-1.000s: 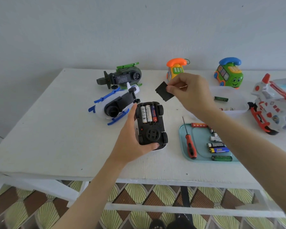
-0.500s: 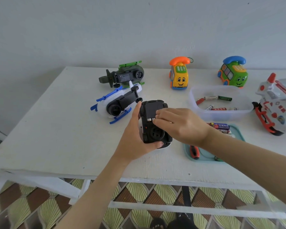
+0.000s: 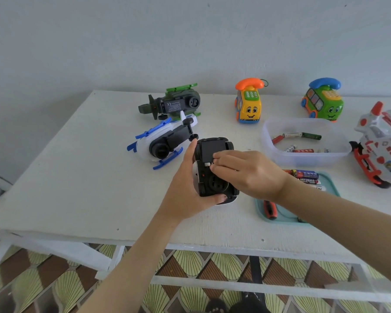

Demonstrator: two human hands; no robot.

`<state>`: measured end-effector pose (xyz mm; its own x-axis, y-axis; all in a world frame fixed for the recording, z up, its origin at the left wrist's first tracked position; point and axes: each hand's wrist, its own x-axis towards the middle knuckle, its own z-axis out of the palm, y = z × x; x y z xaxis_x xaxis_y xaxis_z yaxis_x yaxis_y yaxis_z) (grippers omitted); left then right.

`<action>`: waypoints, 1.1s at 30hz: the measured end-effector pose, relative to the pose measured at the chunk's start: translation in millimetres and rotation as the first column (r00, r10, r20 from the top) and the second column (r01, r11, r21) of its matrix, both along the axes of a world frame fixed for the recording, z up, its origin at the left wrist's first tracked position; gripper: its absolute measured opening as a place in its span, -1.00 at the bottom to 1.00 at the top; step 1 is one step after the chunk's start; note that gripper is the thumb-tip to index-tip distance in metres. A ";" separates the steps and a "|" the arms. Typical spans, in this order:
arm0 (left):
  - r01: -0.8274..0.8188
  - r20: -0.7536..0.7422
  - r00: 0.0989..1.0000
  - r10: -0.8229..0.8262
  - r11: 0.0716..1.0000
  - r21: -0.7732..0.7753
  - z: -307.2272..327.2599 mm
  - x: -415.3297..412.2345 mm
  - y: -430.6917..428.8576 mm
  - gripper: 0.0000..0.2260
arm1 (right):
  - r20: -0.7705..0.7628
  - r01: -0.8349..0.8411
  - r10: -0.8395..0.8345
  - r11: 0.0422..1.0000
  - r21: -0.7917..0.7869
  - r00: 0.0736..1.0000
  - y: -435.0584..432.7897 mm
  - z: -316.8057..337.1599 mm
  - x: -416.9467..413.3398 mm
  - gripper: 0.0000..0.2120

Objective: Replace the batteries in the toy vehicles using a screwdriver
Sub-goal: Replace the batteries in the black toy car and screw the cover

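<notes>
White painted desk (image 3: 66, 177), centre frame: left fingers (image 3: 220, 197) grip an upturned black plastic toy car (image 3: 207, 186); right fingers (image 3: 221, 154) pinch its flat black battery cover (image 3: 209, 149), apparently seating it; screwing comes next.

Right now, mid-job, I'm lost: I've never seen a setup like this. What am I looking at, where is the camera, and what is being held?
No machine here: these are a person's two bare hands, filmed by one camera worn on the head, looking forward and down. The left hand has its grip round a black toy car turned belly up at the white table. The right hand pinches the black cover at the battery bay. Around them lie a white helicopter, a green helicopter, a yellow phone car, a green phone car, a clear tub of loose batteries, and a teal tray with a red-handled screwdriver, untouched.
</notes>
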<state>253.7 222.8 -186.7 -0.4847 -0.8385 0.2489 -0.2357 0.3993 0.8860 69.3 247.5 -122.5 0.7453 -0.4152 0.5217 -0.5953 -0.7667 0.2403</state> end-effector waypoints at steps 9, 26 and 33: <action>-0.003 -0.001 1.000 0.003 1.000 0.008 1.9 0.6 -0.5 0.08 | 0.022 0.026 -0.026 1.000 0.005 0.999 -0.5 -5.6 -1.2 -0.90; 0.003 -0.026 1.000 -0.002 1.000 0.023 5.3 -0.1 3.1 0.06 | 0.034 0.060 -0.063 0.995 0.082 0.997 0.2 -7.3 -4.8 -0.85; -0.002 -0.028 1.000 0.002 1.000 0.019 6.6 -0.4 5.3 -0.01 | 0.069 0.106 -0.113 0.989 0.102 0.991 1.6 -15.8 -8.1 -0.76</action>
